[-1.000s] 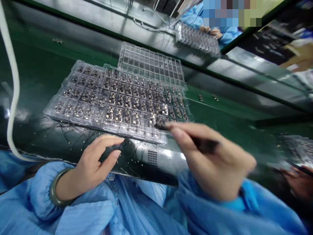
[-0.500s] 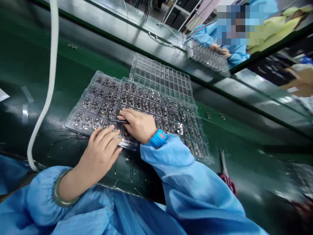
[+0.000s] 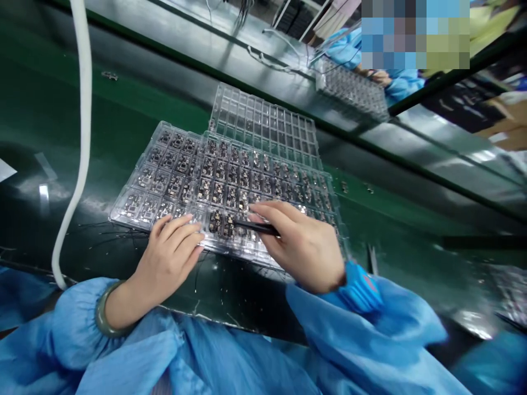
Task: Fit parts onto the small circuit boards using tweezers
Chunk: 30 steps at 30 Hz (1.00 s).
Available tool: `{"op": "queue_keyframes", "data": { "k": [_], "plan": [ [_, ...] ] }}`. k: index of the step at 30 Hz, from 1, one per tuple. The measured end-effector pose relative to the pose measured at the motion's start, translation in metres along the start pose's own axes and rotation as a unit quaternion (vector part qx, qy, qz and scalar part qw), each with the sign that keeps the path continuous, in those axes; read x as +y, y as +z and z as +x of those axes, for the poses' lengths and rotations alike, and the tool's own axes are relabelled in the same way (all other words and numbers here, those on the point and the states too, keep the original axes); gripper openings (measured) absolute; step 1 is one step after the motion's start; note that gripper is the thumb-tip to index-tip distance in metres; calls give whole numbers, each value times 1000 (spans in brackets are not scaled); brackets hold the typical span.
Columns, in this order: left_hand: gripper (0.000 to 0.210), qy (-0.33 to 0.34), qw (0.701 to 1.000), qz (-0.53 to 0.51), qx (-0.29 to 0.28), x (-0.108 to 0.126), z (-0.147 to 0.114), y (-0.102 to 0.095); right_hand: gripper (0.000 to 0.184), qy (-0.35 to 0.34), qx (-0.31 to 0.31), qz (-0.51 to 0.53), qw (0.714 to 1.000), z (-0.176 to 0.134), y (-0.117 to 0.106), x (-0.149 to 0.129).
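The black tweezers (image 3: pixel 256 225), clasped in the right hand's (image 3: pixel 302 247) grip, have been shifted from the left tray (image 3: pixel 119 215) to boards (image 3: pixel 216 222) in the right tray's (image 3: pixel 224 249) lower row, where work now seems centred. The left hand (image 3: pixel 167 263), nothing grasped, is rested at the trays' front edge. The green desk (image 3: pixel 37 126) is crossed by a cable (image 3: pixel 84 109); beyond, a co-worker's hands (image 3: pixel 382 78) are seen.

Light glints off the glossy green worktop (image 3: pixel 37 115).

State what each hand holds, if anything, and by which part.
The right hand holds a slim black tool well behind its tip; the left hand holds nothing visible.
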<state>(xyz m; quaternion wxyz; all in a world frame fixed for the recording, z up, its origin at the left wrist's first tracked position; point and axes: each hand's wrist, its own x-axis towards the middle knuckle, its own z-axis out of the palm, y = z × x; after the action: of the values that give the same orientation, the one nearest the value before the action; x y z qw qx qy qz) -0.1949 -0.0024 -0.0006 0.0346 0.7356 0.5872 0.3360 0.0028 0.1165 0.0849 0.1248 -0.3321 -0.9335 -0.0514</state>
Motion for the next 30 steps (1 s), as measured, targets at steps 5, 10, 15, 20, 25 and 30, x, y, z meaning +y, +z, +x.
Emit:
{"op": "queue_keyframes", "data": {
  "k": [5, 10, 15, 20, 25, 30],
  "plan": [
    [17, -9, 999, 21, 32, -8, 5, -12, 25, 37, -2, -20, 999, -46, -15, 16],
    [19, -87, 979, 184, 24, -31, 34, -32, 24, 48, 9, 1, 999, -87, -9, 23],
    [25, -105, 946, 277, -129, -56, 62, -37, 25, 71, 23, 24, 997, -123, -3, 30],
    [35, -118, 934, 284, -180, -73, 73, -42, 25, 118, 14, 45, 992, -162, 4, 40],
    [71, -49, 954, 261, -139, -89, 79, -42, 23, 168, 32, 81, 982, -196, 17, 41],
    [88, 62, 957, 270, -85, -89, 82, -39, 22, 187, 63, 115, 974, -217, 29, 38]
  ]
}}
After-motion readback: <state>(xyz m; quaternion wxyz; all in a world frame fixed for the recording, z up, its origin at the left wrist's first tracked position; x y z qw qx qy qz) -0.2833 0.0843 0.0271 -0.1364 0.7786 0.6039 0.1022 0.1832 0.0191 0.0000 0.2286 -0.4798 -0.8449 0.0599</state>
